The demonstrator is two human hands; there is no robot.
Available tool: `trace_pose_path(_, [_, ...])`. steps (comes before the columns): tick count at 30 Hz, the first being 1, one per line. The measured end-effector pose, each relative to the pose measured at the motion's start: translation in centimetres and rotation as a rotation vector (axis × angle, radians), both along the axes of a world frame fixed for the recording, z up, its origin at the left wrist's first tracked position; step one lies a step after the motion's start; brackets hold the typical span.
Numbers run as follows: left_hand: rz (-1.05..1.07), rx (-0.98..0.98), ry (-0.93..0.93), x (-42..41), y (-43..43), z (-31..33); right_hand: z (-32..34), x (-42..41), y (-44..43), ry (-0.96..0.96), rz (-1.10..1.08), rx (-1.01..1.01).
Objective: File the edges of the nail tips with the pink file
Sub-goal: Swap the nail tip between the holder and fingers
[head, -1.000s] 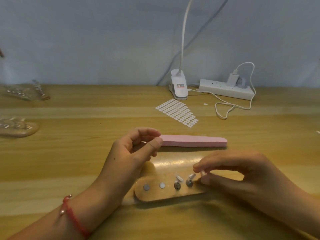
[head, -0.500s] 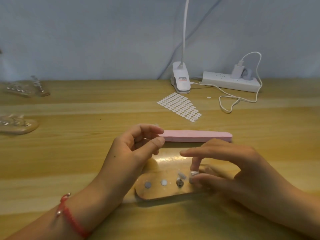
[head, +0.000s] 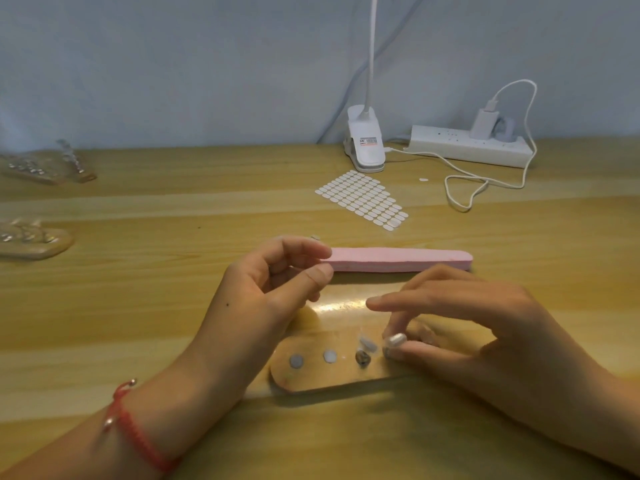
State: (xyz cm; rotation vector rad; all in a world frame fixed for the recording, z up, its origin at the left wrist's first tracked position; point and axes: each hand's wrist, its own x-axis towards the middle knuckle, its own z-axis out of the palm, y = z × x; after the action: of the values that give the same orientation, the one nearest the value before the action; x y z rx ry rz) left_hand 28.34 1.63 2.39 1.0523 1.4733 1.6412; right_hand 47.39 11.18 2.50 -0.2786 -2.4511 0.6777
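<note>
- Lying along the table (head: 138,306), the pink file (head: 398,259) is seen just beyond both hands; its left end is met by the curled thumb and forefinger of the left hand (head: 273,289); whether that grip is closed on it cannot be told
- one nail tip (head: 396,339) is pinched in the grip of the right hand (head: 485,327), over the wooden board (head: 311,379); a second tip (head: 368,344) is seen just beside it
- a sticker sheet (head: 360,199), clip lamp (head: 365,147) and power strip (head: 467,150) are placed farther back

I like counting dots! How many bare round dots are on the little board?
2: a grey dot near the left end of the board, a white dot just right of it. More may hide under the right hand.
</note>
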Motion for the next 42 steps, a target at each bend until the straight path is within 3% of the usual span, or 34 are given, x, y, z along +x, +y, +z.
trace_pose_path(4, [0.002, 0.003, -0.015, 0.0, -0.1, 0.1, 0.1, 0.1, -0.3, 0.014, -0.013, 0.178])
trace_pose_path(13, [-0.025, 0.035, 0.015, 0.0, -0.3, 0.0, -0.5, -0.1, -0.3, 0.020, -0.004, 0.210])
trace_pose_path(17, [-0.016, 0.114, 0.047, -0.1, -0.6, 0.0, 0.4, -0.1, -0.2, 0.208, -0.047, 0.017])
trace_pose_path(22, [-0.147, 0.089, 0.303, 0.4, -1.1, 0.2, 1.7, -1.4, -0.8, 0.267, -0.035, -0.455])
trace_pose_path(29, [-0.043, 0.173, 0.193, 0.2, -0.7, -0.4, 2.5, -3.8, -0.2, 0.214, 0.083, -0.581])
trace_pose_path(31, [-0.032, 0.161, 0.127, 0.1, -0.7, -0.3, 2.7, -3.3, 1.0, 0.145, 0.096, -0.469])
trace_pose_path(36, [-0.058, 0.122, 0.016, 0.1, -0.5, -0.1, 1.3, -2.4, 4.5, -0.225, -0.149, 0.275])
trace_pose_path(39, [-0.066, 0.123, -0.010, 0.2, -0.5, 0.0, 0.4, -2.8, 4.6, -0.311, -0.159, 0.415])
trace_pose_path(42, [-0.060, 0.108, -0.033, 0.1, -0.5, 0.0, 1.1, -2.1, 4.6, -0.196, -0.178, 0.282])
